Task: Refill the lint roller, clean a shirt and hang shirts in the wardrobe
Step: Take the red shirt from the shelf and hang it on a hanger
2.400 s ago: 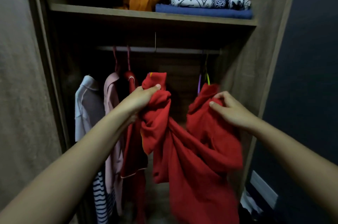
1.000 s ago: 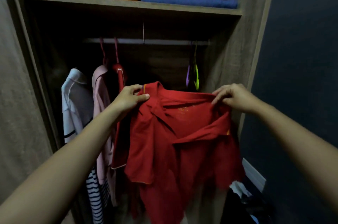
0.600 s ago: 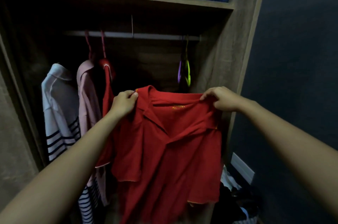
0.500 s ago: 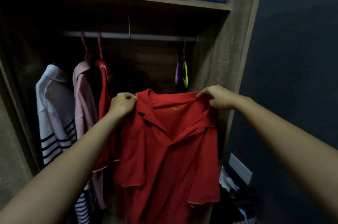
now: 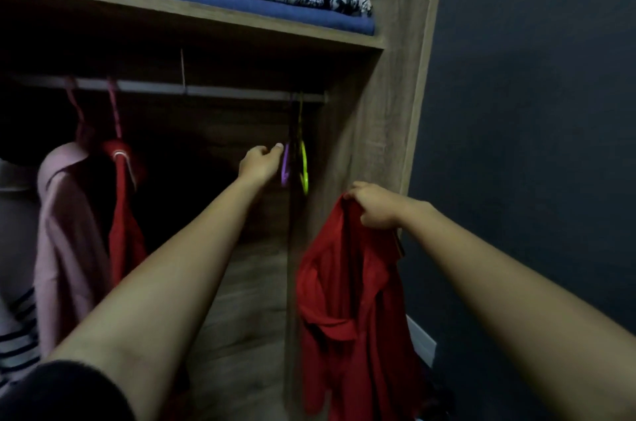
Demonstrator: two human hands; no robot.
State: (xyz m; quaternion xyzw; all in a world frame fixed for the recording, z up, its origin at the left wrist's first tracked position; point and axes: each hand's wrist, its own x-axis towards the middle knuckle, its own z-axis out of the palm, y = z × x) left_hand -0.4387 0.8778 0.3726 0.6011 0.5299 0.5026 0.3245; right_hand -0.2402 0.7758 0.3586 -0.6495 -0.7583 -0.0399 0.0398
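The right hand (image 5: 377, 207) is clenched on the top of the red shirt (image 5: 347, 300), which dangles by the wardrobe's (image 5: 389, 145) right side panel, not yet on a hanger. The left hand (image 5: 260, 162) reaches the purple hanger (image 5: 285, 164) at the rail's (image 5: 206, 90) right end; I can't tell if it's closed round it. A pink shirt (image 5: 65, 231) already hangs at the left end, so hanging this one seems to remain.

Crumpled red shirt (image 5: 347, 300) dangles near purple hanger (image 5: 285, 166).
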